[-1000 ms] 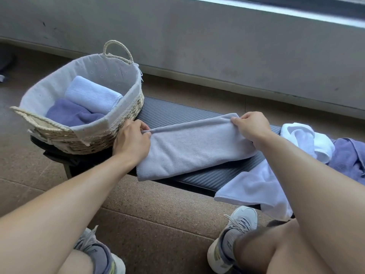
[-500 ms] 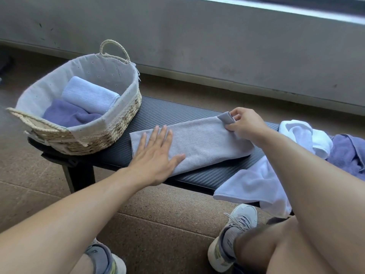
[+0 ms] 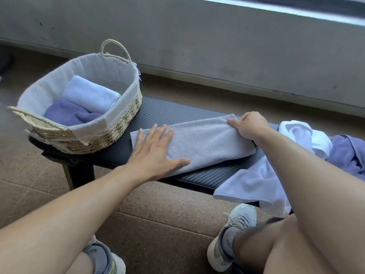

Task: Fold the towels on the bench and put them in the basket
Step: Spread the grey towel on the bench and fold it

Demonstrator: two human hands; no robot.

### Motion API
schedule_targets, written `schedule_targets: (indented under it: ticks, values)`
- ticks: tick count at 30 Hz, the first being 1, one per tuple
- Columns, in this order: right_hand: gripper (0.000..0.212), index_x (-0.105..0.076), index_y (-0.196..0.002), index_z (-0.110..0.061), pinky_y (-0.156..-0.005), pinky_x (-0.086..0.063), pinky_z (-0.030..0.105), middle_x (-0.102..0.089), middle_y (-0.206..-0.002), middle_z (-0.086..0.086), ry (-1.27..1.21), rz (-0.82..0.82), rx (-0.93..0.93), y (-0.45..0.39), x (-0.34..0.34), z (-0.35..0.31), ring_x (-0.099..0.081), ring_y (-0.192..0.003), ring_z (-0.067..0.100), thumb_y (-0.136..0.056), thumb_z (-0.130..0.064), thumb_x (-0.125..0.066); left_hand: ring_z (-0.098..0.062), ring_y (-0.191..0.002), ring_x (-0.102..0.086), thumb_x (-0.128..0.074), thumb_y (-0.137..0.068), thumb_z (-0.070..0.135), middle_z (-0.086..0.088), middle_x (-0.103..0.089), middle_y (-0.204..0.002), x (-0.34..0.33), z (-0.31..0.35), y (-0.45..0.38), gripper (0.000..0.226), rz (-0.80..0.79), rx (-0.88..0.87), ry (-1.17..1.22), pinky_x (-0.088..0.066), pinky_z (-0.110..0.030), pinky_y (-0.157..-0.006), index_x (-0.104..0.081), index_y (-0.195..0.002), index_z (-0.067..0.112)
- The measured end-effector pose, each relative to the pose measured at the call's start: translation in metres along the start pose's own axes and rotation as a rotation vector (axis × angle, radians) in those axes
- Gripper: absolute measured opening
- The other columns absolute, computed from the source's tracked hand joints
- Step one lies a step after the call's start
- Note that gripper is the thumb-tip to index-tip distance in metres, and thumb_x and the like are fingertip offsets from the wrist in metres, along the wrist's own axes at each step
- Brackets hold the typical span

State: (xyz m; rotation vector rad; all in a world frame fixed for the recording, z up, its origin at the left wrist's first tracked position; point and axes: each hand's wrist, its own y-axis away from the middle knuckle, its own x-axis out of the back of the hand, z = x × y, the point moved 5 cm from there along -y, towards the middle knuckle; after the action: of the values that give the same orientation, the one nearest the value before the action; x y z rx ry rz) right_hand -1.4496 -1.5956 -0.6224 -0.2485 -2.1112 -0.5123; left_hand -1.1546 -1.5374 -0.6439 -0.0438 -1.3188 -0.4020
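Note:
A grey towel (image 3: 205, 141), folded into a long strip, lies across the black bench (image 3: 156, 113). My left hand (image 3: 156, 153) presses flat on its left end with fingers spread. My right hand (image 3: 247, 125) grips the towel's right end with curled fingers. At the bench's left end stands a woven basket (image 3: 122, 117) with a cloth liner. Inside it lie a folded light blue towel (image 3: 88, 93) and a purple towel (image 3: 67, 113).
Unfolded towels are heaped on the bench's right end: a white towel (image 3: 256, 182) hanging over the front edge and a purple one (image 3: 347, 153) beyond it. My knees and shoes sit in front of the bench. A concrete wall runs behind.
My left hand let go of the towel's left edge and now lies flat on it. The towel's upper layer came down into a flat strip. My right hand stayed at the right end.

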Motion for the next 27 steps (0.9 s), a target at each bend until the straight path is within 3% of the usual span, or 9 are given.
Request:
schedule_targets:
  ticks: [3,6,9,15,17,20,22,24,27]
  values:
    - [0.054,-0.058,-0.081,-0.01,-0.059,-0.04,0.032,-0.062,-0.081,0.004,0.016,-0.04,-0.037,0.001,0.001,0.002,-0.057,-0.075,0.025,-0.083,-0.063,-0.071,-0.012,-0.154,0.019,-0.013,-0.088,0.083,0.004,0.004,-0.17,0.004,0.001,0.001,0.091,0.093,0.032,0.068,0.021,-0.05,-0.121,-0.01,-0.162,0.029]
    - [0.066,-0.063,-0.089,-0.005,-0.056,-0.041,0.031,-0.064,-0.083,0.007,0.074,-0.103,-0.075,0.003,-0.001,0.003,-0.059,-0.069,0.023,-0.079,-0.07,-0.069,-0.016,-0.152,0.026,-0.006,-0.089,0.08,0.001,0.015,-0.169,-0.003,0.0,0.002,0.089,0.07,0.036,-0.015,0.022,-0.051,-0.12,0.002,-0.162,0.03]
    - [0.062,-0.064,-0.087,-0.003,-0.053,-0.039,0.031,-0.063,-0.077,0.01,0.053,-0.091,-0.063,0.005,0.002,0.002,-0.055,-0.061,0.025,-0.086,-0.065,-0.065,-0.018,-0.149,0.032,-0.008,-0.085,0.085,0.002,0.025,-0.166,-0.012,-0.002,0.0,0.095,-0.038,0.016,-0.08,0.019,-0.054,-0.121,0.015,-0.159,0.031]
    - [0.06,-0.06,-0.077,-0.008,-0.056,-0.04,0.031,-0.062,-0.075,0.009,0.037,-0.061,-0.012,0.01,0.005,-0.002,-0.056,-0.066,0.027,-0.093,-0.065,-0.054,-0.02,-0.149,0.033,-0.019,-0.079,0.091,0.001,0.025,-0.167,-0.01,-0.004,-0.004,0.106,-0.083,0.023,-0.067,0.018,-0.056,-0.12,0.015,-0.159,0.03]
    - [0.055,-0.063,-0.08,-0.012,-0.055,-0.042,0.028,-0.064,-0.078,0.005,-0.044,-0.116,0.003,0.015,0.006,-0.007,-0.057,-0.065,0.022,-0.088,-0.066,-0.062,-0.019,-0.148,0.035,-0.02,-0.083,0.088,0.001,0.026,-0.166,-0.007,-0.001,-0.001,0.101,-0.043,0.014,-0.054,0.018,-0.056,-0.121,0.015,-0.159,0.032]
    - [0.037,-0.065,-0.087,-0.017,-0.05,-0.044,0.023,-0.071,-0.082,0.003,-0.316,-0.269,0.033,0.029,0.009,-0.023,-0.064,-0.065,0.017,-0.079,-0.049,-0.082,-0.016,-0.149,0.032,-0.022,-0.094,0.076,0.002,0.022,-0.167,0.007,0.019,0.004,0.084,0.125,-0.105,-0.03,0.017,-0.051,-0.122,0.013,-0.159,0.036]
    - [0.034,-0.066,-0.093,-0.015,-0.064,-0.053,0.032,-0.074,-0.089,0.01,-0.455,-0.368,0.089,0.038,0.009,-0.036,-0.069,-0.075,0.021,-0.078,-0.038,-0.085,-0.013,-0.152,0.026,-0.026,-0.097,0.071,0.004,0.016,-0.168,0.014,0.036,0.007,0.078,0.176,-0.2,0.048,0.013,-0.048,-0.125,0.007,-0.16,0.037]
    - [0.032,-0.065,-0.1,-0.012,-0.077,-0.056,0.04,-0.074,-0.094,0.013,-0.552,-0.412,0.146,0.047,0.007,-0.05,-0.07,-0.083,0.026,-0.082,-0.032,-0.082,-0.011,-0.153,0.022,-0.031,-0.099,0.067,0.006,0.011,-0.169,0.016,0.046,0.007,0.075,0.15,-0.24,0.147,0.01,-0.044,-0.126,0.0,-0.161,0.038]
    - [0.022,-0.063,-0.099,-0.012,-0.075,-0.055,0.038,-0.072,-0.093,0.011,-0.603,-0.386,0.219,0.058,0.003,-0.067,-0.068,-0.083,0.024,-0.089,-0.027,-0.075,-0.011,-0.152,0.024,-0.03,-0.1,0.066,0.006,0.013,-0.169,0.005,0.046,0.0,0.073,0.058,-0.223,0.144,0.011,-0.044,-0.126,-0.001,-0.161,0.039]
